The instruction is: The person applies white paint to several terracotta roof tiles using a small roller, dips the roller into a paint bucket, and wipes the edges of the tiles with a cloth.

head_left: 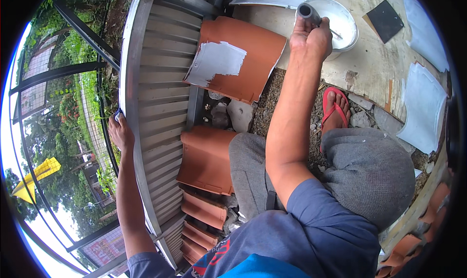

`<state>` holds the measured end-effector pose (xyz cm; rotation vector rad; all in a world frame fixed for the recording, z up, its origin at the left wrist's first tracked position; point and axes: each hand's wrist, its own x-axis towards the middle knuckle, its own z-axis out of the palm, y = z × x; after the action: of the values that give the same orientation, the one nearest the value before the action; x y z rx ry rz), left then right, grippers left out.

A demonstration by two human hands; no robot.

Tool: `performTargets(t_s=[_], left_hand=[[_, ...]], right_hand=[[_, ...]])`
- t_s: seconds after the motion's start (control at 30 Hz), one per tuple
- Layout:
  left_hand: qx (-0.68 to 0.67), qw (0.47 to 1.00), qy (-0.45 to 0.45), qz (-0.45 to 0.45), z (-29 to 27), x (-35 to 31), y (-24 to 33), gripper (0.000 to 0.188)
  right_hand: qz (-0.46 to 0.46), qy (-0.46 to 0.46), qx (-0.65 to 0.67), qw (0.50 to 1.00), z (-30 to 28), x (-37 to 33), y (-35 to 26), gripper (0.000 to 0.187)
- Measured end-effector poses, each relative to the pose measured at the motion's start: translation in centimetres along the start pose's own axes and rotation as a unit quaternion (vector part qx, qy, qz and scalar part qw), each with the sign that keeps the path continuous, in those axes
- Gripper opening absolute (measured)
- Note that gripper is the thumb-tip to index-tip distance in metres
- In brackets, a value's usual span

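Observation:
My right hand grips a paint roller by its dark grey tubular handle, over a white bucket. A thin rod shows beside my fingers, and the roller's head is hidden. White paint coats the bucket's inside. My left hand rests against the pale metal frame of the railing, fingers curled round a small blue and white thing. Between my arms, a terracotta roof tile leans on the corrugated wall, a ragged patch of white paint covering part of it.
Several bare roof tiles stand along the corrugated metal wall. White-coated tiles lie at the right of the wooden board, near a dark square piece. Gravel and stones surround my foot in a red flip-flop.

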<state>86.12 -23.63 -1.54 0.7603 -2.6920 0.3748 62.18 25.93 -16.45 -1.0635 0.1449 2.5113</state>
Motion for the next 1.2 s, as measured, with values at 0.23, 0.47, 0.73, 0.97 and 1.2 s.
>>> performTargets(t_s=[0.23, 0.47, 0.73, 0.97, 1.2], left_hand=[[-0.014, 1.000, -0.008, -0.003, 0.2, 0.1, -0.4, 0.050], [-0.020, 1.000, -0.009, -0.014, 0.0, -0.3, 0.2, 0.051], [-0.015, 1.000, -0.001, -0.025, 0.1, -0.2, 0.3, 0.053], [-0.001, 1.000, 0.007, -0.023, -0.1, 0.2, -0.2, 0.055], [-0.008, 1.000, -0.012, -0.020, -0.6, -0.4, 1.0, 0.049]], right_hand=[[-0.008, -0.079, -0.027, 0.997, -0.8, -5.7, -0.1, 0.032], [0.004, -0.008, -0.018, 1.000, -1.3, -4.5, 0.0, 0.029], [-0.010, -0.069, -0.095, 0.993, -2.8, -9.1, 1.3, 0.034], [-0.080, -0.071, -0.285, 0.953, -4.8, -10.3, 2.5, 0.032], [-0.164, -0.273, -0.343, 0.884, -7.7, -15.9, 6.8, 0.025]])
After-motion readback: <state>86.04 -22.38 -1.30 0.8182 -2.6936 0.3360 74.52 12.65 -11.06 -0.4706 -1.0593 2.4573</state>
